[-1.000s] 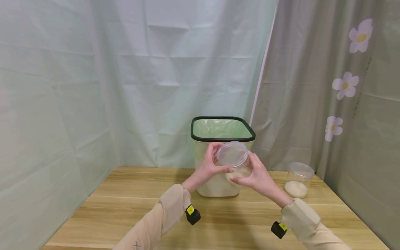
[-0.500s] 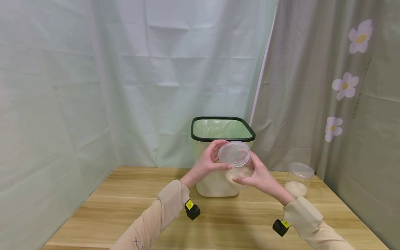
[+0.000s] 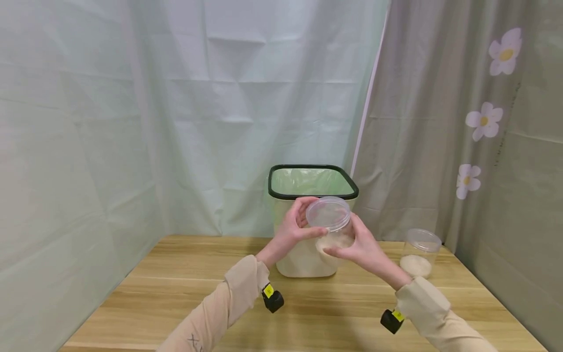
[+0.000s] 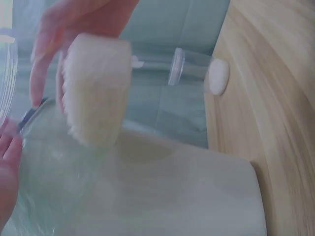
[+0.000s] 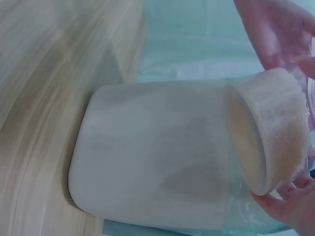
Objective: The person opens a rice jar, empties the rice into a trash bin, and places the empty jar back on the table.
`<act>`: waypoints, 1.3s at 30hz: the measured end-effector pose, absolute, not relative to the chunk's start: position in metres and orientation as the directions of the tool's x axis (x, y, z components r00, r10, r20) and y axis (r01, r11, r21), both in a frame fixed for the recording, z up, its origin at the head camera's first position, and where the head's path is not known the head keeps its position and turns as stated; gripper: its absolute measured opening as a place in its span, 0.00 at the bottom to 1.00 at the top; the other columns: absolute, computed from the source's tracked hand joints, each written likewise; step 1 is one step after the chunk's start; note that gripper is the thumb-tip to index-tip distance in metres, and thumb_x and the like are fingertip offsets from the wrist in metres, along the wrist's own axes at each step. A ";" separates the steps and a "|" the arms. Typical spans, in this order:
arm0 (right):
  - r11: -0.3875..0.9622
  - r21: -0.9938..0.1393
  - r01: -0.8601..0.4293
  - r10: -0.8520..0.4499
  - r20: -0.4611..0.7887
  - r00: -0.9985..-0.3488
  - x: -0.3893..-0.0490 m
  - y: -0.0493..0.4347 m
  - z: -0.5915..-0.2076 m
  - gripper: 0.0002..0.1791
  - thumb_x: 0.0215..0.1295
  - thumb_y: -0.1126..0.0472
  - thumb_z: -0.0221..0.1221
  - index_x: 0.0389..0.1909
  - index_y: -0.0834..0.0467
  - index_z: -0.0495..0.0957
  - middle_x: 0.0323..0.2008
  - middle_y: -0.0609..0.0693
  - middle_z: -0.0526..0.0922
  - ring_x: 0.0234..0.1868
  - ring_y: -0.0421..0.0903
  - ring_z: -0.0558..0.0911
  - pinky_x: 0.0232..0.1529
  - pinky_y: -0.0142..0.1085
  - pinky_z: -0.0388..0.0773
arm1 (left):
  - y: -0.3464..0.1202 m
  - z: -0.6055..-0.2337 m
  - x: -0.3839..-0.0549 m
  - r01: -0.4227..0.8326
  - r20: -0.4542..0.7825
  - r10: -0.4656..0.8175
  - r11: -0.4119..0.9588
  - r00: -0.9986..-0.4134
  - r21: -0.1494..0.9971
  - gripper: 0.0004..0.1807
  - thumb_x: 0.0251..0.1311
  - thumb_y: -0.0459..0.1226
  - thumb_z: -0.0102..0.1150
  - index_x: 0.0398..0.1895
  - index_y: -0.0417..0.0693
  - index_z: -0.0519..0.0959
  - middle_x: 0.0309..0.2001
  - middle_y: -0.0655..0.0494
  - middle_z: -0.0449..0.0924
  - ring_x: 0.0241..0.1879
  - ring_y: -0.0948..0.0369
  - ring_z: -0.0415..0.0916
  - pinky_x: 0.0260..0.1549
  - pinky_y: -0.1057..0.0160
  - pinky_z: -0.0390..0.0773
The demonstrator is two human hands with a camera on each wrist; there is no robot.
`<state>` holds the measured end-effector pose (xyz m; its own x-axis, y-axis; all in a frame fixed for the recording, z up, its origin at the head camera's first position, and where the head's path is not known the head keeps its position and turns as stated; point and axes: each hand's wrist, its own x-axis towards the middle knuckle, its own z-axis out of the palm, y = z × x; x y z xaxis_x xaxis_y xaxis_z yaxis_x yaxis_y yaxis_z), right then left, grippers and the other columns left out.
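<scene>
A clear round plastic jar (image 3: 337, 238) with a screw lid (image 3: 326, 213) is held tilted in front of the bin, above the table. My left hand (image 3: 292, 231) grips the lid from the left, thumb along its near edge. On the other side, my right hand (image 3: 366, 247) holds the jar's body between thumb and fingers. White grains, like rice (image 4: 98, 91), fill the lower part of the jar. In the right wrist view the jar's base (image 5: 246, 142) faces the camera.
Behind the hands stands a cream trash bin (image 3: 303, 261) with a black rim and a pale green liner bag. A second lidded jar (image 3: 422, 252) with white grains stands at the right on the wooden table (image 3: 184, 288). Curtains (image 3: 264, 112) enclose the back and sides.
Both hands shift slightly right with the jar, then slightly back left and up. Their grip on lid and body looks much the same; the bin and second jar stay put.
</scene>
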<state>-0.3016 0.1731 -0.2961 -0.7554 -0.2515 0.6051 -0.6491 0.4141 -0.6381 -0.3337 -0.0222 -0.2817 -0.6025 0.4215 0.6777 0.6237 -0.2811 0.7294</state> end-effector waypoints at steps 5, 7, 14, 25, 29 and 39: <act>0.458 -0.611 -0.646 -0.228 0.622 -0.749 -0.300 0.171 -0.295 0.47 0.38 0.53 0.73 0.60 0.59 0.60 0.51 0.52 0.68 0.49 0.47 0.69 0.48 0.45 0.68 | -0.017 -0.283 -0.330 0.664 0.706 0.341 -0.252 -0.620 0.704 0.36 0.46 0.35 0.68 0.56 0.38 0.59 0.54 0.45 0.68 0.54 0.54 0.65 0.52 0.56 0.65; 0.477 -0.602 -0.640 -0.222 0.622 -0.751 -0.300 0.170 -0.294 0.48 0.38 0.51 0.73 0.61 0.59 0.59 0.51 0.52 0.67 0.50 0.47 0.69 0.48 0.44 0.68 | -0.015 -0.282 -0.328 0.662 0.708 0.327 -0.258 -0.626 0.704 0.35 0.46 0.32 0.67 0.55 0.37 0.58 0.55 0.44 0.67 0.54 0.53 0.65 0.52 0.56 0.65; 0.550 -0.573 -0.607 -0.179 0.630 -0.756 -0.293 0.163 -0.289 0.51 0.39 0.51 0.73 0.63 0.61 0.57 0.50 0.56 0.66 0.48 0.51 0.69 0.45 0.47 0.69 | -0.012 -0.262 -0.299 0.653 0.696 0.294 -0.244 -0.655 0.717 0.33 0.48 0.26 0.63 0.53 0.27 0.54 0.54 0.34 0.64 0.54 0.45 0.63 0.54 0.50 0.61; 0.622 -0.494 -0.607 -0.177 0.667 -0.724 -0.296 0.165 -0.291 0.53 0.37 0.49 0.73 0.64 0.60 0.57 0.48 0.55 0.67 0.45 0.51 0.68 0.43 0.46 0.68 | -0.007 -0.284 -0.320 0.649 0.700 0.258 -0.264 -0.665 0.714 0.37 0.46 0.33 0.68 0.54 0.36 0.54 0.55 0.43 0.66 0.53 0.52 0.65 0.53 0.56 0.63; 0.584 -0.492 -0.646 -0.232 0.661 -0.713 -0.298 0.172 -0.289 0.52 0.36 0.51 0.74 0.63 0.58 0.58 0.47 0.53 0.67 0.45 0.49 0.69 0.44 0.46 0.69 | -0.011 -0.287 -0.323 0.644 0.703 0.305 -0.283 -0.643 0.711 0.40 0.44 0.37 0.70 0.54 0.38 0.54 0.55 0.44 0.64 0.55 0.54 0.62 0.55 0.58 0.61; 0.463 -0.586 -0.665 -0.358 0.563 -0.745 -0.301 0.187 -0.284 0.48 0.38 0.63 0.73 0.62 0.60 0.58 0.53 0.54 0.67 0.51 0.49 0.69 0.50 0.47 0.66 | -0.024 -0.283 -0.334 0.626 0.721 0.428 -0.365 -0.544 0.689 0.40 0.43 0.28 0.69 0.57 0.31 0.55 0.58 0.40 0.61 0.58 0.51 0.58 0.55 0.56 0.61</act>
